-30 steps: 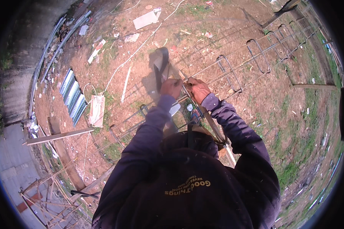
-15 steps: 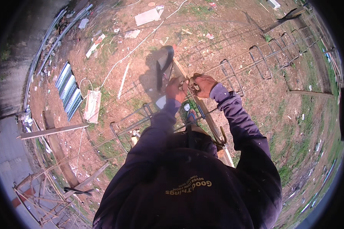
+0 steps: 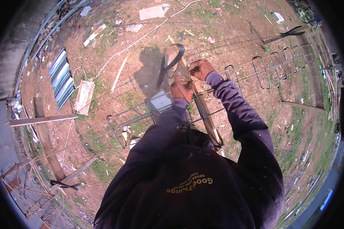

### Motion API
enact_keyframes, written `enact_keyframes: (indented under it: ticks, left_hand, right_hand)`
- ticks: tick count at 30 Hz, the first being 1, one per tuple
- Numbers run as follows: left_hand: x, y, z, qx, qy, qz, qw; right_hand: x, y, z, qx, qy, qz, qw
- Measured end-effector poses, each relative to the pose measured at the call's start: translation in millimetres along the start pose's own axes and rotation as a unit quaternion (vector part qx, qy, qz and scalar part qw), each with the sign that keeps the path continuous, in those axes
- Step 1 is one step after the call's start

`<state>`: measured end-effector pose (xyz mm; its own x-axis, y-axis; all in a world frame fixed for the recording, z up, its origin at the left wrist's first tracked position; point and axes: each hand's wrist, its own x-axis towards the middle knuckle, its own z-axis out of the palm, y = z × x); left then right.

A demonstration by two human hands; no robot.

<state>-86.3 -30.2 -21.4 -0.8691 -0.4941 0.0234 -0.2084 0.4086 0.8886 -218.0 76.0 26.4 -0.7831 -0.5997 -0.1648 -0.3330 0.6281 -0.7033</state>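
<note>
From the frame's lower left to upper right ran a steel cage (image 3: 262,71), crossed mid-frame by a wooden beam (image 3: 210,126). A black band (image 3: 180,55) looped at the beam's upper end. Nearby, the left hand (image 3: 182,89) and right hand (image 3: 201,70) curled narrow; what either held was unclear.

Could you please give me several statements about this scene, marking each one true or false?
1. The right hand is farther out from the person's body than the left hand. True.
2. Both hands wear gloves. False: they are bare.
3. The rebar frame crosses the wooden beam. True.
4. The striped panel lies to the left of both hands. True.
5. Both forearms are uncovered. False: dark purple sleeves cover them.
</note>
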Motion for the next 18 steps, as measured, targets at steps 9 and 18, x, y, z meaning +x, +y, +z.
enact_keyframes:
  ticks: [9, 18]
  left_hand:
    - [2, -1, -1, -0.015, -0.038, -0.008, 0.999]
    - [-1, -2, -7, 0.082, -0.106, 0.141, 0.981]
  right_hand:
    - [-61, -7, 11, -0.071, 0.076, 0.059, 0.993]
    - [-79, -40, 24, 0.015, 0.149, 0.107, 0.983]
